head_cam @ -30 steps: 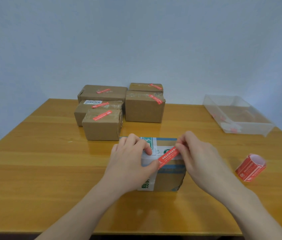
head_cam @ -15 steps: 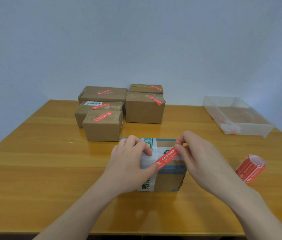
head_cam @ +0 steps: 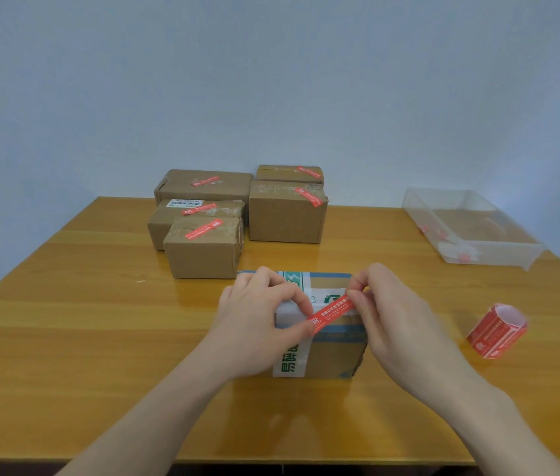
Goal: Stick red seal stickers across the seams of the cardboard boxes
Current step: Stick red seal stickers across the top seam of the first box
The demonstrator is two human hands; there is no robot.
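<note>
At the upper left of centre, five sealed cardboard boxes [head_cam: 237,214] stand grouped on the wooden bench [head_cam: 65,321], each with a red strip stuck slantwise on its top. In the lower centre of the frame sits a taped cardboard box [head_cam: 335,355] with green-printed white tape. The left hand [head_cam: 258,324] rests on that box's left part, its grip closed with thumb and forefinger pinching the lower-left end of a red seal sticker [head_cam: 331,312]. The sticker runs diagonally over the box top, up toward the right. The right hand [head_cam: 395,317] pinches the sticker's upper-right end between thumb and forefinger. At the right edge, a roll of red stickers [head_cam: 496,333] lies on the bench. Above it, at upper right, a clear plastic tray [head_cam: 498,255] holds a few scraps.
</note>
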